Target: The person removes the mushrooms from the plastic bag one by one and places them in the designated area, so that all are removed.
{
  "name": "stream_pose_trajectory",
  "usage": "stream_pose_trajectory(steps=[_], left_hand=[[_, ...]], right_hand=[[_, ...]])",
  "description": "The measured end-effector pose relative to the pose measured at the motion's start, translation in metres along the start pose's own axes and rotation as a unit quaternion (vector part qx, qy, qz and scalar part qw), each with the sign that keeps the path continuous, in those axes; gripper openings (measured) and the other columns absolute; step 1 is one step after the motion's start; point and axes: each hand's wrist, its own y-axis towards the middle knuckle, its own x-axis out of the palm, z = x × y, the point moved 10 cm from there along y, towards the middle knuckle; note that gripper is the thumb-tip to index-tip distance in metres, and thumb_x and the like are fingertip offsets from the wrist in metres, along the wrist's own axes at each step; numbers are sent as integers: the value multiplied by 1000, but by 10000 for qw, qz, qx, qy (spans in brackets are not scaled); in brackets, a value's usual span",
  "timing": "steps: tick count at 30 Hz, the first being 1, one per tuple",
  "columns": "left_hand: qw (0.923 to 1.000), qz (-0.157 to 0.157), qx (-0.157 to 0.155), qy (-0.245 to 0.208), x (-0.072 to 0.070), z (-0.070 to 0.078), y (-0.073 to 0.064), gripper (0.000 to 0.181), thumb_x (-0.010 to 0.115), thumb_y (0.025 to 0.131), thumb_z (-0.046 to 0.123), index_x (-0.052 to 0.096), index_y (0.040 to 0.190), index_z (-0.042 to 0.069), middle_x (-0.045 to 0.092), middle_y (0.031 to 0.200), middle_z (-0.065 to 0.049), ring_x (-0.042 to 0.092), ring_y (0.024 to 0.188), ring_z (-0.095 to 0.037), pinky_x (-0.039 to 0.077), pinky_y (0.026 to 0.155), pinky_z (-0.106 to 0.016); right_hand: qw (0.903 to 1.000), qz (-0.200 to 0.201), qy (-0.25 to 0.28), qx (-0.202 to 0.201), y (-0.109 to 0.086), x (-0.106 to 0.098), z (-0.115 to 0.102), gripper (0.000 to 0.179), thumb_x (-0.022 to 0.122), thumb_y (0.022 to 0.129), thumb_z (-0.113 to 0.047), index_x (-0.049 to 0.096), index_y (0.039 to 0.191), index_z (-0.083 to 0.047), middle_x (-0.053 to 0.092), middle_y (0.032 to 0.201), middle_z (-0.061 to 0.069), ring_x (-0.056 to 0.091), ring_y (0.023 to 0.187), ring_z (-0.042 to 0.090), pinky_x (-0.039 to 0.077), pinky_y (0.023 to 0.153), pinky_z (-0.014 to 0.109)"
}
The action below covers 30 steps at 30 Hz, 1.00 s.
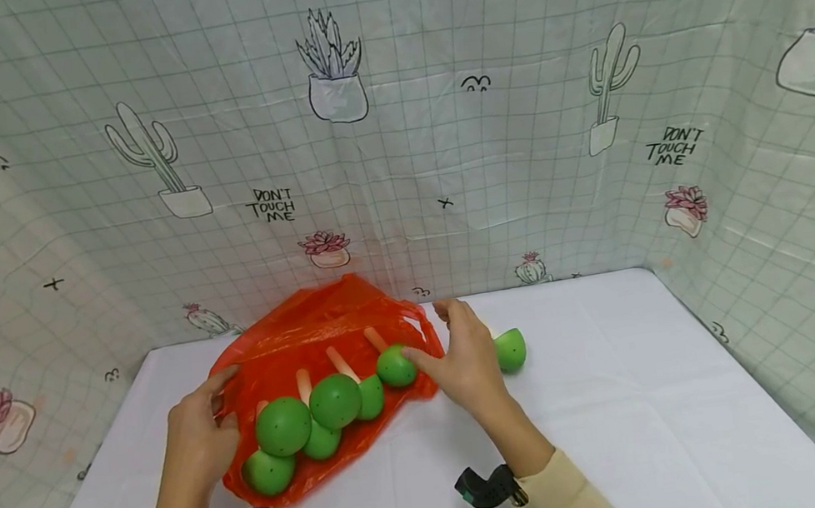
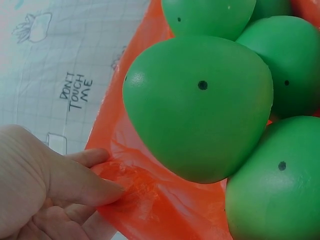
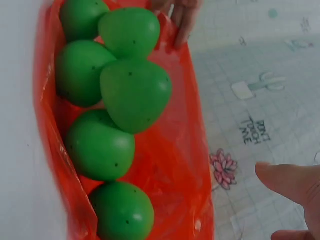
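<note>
A red plastic bag (image 1: 309,315) lies spread on the table with several green, rounded, black-dotted pieces (image 1: 284,426) on it, some with pale sticks (image 1: 342,364) showing. At the bag's left side, my left hand (image 1: 202,437) pinches its edge; in the left wrist view, the thumb (image 2: 107,192) lies over the red film with fingers beneath. My right hand (image 1: 468,356) is at the bag's right end, thumb and fingers spread. In the head view its thumb overlaps the rightmost green piece on the bag (image 1: 394,368). The right wrist view shows nothing between those fingers.
Another green piece (image 1: 512,350) lies on the table off the bag, just right of my right hand and partly hidden by it. A white cloth covers the table (image 1: 622,414). A grid-patterned curtain (image 1: 397,163) with plant drawings stands behind and at both sides.
</note>
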Motion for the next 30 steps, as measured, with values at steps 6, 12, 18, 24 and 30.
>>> stream_pose_trajectory(steps=[6, 12, 18, 24, 30], left_hand=[[10000, -45, -27, -32, 1, -1, 0, 61, 50, 94, -14, 45, 155, -4, 50, 148, -37, 53, 132, -56, 48, 103, -61], [10000, -63, -47, -43, 2, -2, 1, 61, 49, 94, -15, 46, 154, -5, 50, 148, -37, 53, 131, -55, 49, 104, -61], [9999, -130, -99, -53, 2, -2, 2, 61, 49, 95, -14, 45, 155, -4, 49, 149, -36, 52, 133, -55, 48, 105, -61], [9997, -166, -182, -63, 3, -2, 2, 64, 49, 95, -14, 43, 157, -2, 47, 151, -35, 50, 134, -55, 48, 104, -62], [9997, -140, -185, -96, 2, -1, 1, 62, 49, 95, -14, 45, 156, -2, 49, 151, -35, 52, 133, -55, 49, 103, -61]], right_hand=[[9987, -281, 324, -271, -8, 19, -15, 71, 92, 81, -21, 56, 136, 7, 64, 133, 22, 62, 122, 40, 53, 106, 52], [9968, -583, 425, -344, -16, 37, -25, 71, 91, 82, -22, 56, 138, 5, 63, 134, 20, 61, 125, 38, 52, 106, 52], [9949, -689, 461, -569, -22, 50, -31, 69, 92, 81, -22, 58, 135, 3, 66, 128, 16, 63, 118, 38, 55, 100, 52], [9915, -938, 490, -762, -28, 66, -40, 80, 93, 81, -24, 54, 146, 0, 63, 140, 12, 60, 126, 32, 54, 105, 48], [9883, -1376, 467, -470, -36, 87, -38, 77, 92, 82, -28, 55, 145, 0, 42, 165, 8, 49, 142, 34, 48, 113, 50]])
